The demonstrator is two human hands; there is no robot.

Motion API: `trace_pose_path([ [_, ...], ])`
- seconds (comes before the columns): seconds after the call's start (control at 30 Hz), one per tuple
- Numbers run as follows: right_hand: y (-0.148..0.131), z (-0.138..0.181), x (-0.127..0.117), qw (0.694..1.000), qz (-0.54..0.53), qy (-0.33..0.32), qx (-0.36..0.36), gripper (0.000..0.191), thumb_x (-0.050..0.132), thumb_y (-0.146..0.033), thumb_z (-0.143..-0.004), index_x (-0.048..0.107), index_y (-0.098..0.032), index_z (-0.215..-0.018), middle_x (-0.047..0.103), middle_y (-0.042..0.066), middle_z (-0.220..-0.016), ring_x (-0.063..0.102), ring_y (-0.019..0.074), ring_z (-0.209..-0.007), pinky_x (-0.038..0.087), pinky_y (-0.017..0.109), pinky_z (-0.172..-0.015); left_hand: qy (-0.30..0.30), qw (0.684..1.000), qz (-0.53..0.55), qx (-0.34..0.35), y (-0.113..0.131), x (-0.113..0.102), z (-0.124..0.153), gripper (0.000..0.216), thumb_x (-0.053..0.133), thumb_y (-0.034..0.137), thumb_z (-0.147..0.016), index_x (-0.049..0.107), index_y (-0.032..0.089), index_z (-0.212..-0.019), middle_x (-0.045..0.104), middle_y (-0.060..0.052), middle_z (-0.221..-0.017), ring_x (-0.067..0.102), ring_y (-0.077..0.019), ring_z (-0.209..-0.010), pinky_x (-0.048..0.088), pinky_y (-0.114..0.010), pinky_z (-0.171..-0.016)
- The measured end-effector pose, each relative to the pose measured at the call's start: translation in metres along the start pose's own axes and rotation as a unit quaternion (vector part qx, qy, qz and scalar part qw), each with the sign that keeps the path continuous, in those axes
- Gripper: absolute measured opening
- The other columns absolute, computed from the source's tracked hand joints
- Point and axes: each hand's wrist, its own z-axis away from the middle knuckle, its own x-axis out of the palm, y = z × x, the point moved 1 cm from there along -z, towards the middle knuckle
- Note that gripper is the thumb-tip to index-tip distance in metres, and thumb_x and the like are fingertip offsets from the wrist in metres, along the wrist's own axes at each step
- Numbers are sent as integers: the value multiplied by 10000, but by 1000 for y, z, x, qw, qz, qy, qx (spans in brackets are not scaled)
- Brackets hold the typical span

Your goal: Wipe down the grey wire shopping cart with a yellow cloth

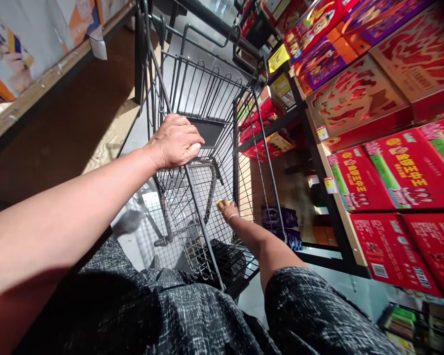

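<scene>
A black wire cart [207,132] is standing beside a shelf [333,217], its long axis running forward from the person. The left hand [177,140] is gripping its rim [203,224]; the right hand's [229,209] fingers are holding something small and yellow [219,202], mostly hidden, its axis unclear, over the mesh.

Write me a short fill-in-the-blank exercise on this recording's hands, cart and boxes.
1. The ____ hand is on the rim of the cart.
2. The other hand holds something coloured ____.
3. The boxes with large yellow lettering are mainly coloured ____.

Missing words: left; yellow; red.
</scene>
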Motion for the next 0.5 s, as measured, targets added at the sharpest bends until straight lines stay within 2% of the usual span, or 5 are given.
trace_pose_path([
  [0.1, 20, 0, -11, 994, 95, -43, 42, 215, 536, -172, -945, 659, -180, -1122, 564, 129, -1293, 524, 269, -1185, 468, 453, -952, 8, 1000, 12, -8, 0, -1, 0, 430, 349, 422, -890, 747, 275, -961, 733, 11, -956, 582, -229, -949, 370, -458, -961],
  [0.2, 32, -1, -45, 983, 166, -39, 70, 367, 406, -81, -931, 657, -182, -1179, 449, 172, -1422, 406, 342, -1262, 401, 528, -962, 4, 1000, 19, -18, 0, -1, 0, 433, 344, 421, -890, 753, 287, -942, 737, 7, -953, 594, -247, -970, 370, -465, -970],
  [0.37, 50, 8, -137, 937, 315, 101, 113, 497, 255, -207, -980, 462, -284, -1425, 290, 140, -1538, 380, 364, -1195, 399, 483, -853, -13, 999, 37, -32, 0, -4, -1, 400, 377, 411, -891, 729, 314, -1056, 722, 5, -1019, 578, -272, -1087, 337, -499, -1035],
  [0.43, 53, 13, -155, 930, 316, 142, 123, 513, 245, -247, -986, 375, -286, -1481, 232, 141, -1566, 370, 367, -1177, 383, 481, -848, -13, 998, 37, -39, 7, -10, -2, 396, 399, 410, -893, 701, 314, -1131, 705, -15, -1069, 547, -299, -1154, 310, -531, -1059],
  [0.5, 53, 14, -148, 935, 303, 135, 127, 525, 238, -241, -986, 335, -275, -1501, 202, 145, -1575, 356, 370, -1180, 371, 485, -860, -9, 999, 22, -40, 20, -17, -1, 406, 410, 417, -904, 667, 304, -1197, 681, -44, -1124, 508, -320, -1209, 276, -557, -1082],
])
